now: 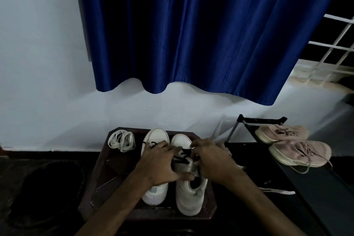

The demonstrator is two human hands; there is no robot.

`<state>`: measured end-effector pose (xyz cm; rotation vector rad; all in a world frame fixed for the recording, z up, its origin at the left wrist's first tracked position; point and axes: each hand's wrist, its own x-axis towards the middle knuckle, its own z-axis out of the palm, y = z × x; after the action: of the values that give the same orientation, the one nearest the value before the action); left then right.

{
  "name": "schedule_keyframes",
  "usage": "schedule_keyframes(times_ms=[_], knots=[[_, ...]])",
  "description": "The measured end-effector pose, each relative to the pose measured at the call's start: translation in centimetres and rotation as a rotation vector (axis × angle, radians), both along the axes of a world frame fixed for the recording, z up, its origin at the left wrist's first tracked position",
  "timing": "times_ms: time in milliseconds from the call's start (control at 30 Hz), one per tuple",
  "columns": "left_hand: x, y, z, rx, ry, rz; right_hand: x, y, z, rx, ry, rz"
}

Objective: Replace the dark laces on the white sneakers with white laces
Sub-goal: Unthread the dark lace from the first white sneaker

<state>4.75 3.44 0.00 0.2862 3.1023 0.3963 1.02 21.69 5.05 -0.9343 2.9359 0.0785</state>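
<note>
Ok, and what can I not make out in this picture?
Head view only.
Left sneaker lacing: mostly covered by the left hand.
Right hand fingertips: curled away, so a pinch on the dark lace is unsure.
Floor beside the table: too dark.
</note>
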Motion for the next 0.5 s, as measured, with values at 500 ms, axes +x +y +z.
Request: schedule_keyframes(times_ms=[500], knots=[[-0.2,-0.2,0.2,0.029,-0.046,0.003,-1.1,3.7,0.3,-0.532,-0.031,-0.088]])
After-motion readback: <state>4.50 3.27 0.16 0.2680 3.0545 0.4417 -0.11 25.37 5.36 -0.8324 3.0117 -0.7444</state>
